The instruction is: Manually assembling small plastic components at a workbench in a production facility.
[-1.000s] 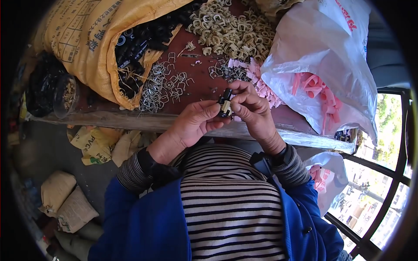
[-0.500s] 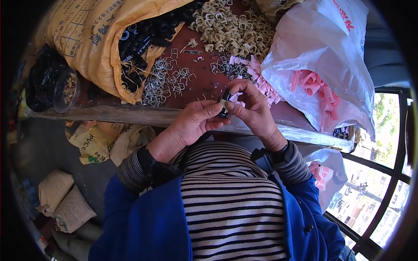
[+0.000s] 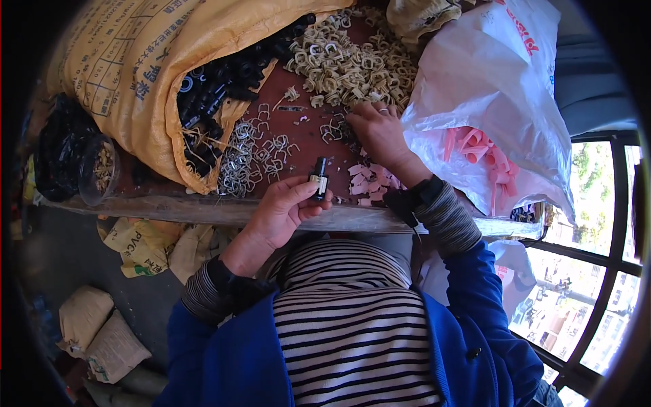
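My left hand (image 3: 283,209) pinches a short black plastic fitting (image 3: 322,168) upright between thumb and fingers, just above the table's front edge. A cream-coloured piece sits around the fitting near my thumb. My right hand (image 3: 381,136) is reaching down onto the table, fingers bent together over small dark parts beside the cream plastic clips (image 3: 359,68); its fingertips are partly hidden, and I cannot make out what they grip. Pink pieces (image 3: 369,182) lie below my right wrist. Bent metal clips (image 3: 254,152) are heaped to the left.
An orange woven sack (image 3: 146,68) spills black fittings (image 3: 217,91) onto the red-brown table (image 3: 308,139). At the right, a white plastic bag (image 3: 488,74) holds pink parts (image 3: 485,152). A clear tub (image 3: 102,169) stands far left by a black bag. Paper sacks (image 3: 102,325) lie on the floor.
My right hand has let go of the black fitting and moved away to the small parts by the cream clips. The left hand keeps the fitting, now lower and further left.
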Demonstrator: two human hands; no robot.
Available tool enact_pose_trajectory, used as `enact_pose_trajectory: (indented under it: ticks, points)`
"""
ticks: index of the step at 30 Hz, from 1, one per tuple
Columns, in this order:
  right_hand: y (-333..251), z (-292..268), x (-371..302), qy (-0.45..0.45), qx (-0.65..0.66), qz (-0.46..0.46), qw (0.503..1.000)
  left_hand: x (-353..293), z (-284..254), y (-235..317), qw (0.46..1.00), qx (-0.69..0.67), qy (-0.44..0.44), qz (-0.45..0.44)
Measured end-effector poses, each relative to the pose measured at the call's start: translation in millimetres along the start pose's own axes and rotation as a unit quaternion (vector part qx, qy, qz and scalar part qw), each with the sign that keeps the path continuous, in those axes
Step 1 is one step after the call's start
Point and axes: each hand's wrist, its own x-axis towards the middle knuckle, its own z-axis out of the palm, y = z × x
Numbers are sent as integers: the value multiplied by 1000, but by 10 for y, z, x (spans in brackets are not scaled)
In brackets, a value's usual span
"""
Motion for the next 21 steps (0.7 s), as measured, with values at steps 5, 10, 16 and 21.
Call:
enact_pose_trajectory:
  ticks: [5, 10, 16, 21]
  points:
    - [161, 191, -29, -7, -9, -16, 1000, 21, -15, -46, 1000, -19, 6, 0]
    - [169, 199, -55, 52, 15, -17, 998, 46, -124, -99, 1000, -21, 15, 8]
    - [2, -101, -234, 60, 72, 95, 991, 106, -17, -100, 999, -12, 38, 6]
    - [-214, -247, -381, 76, 277, 130, 949, 196, 8, -112, 999, -14, 44, 17]
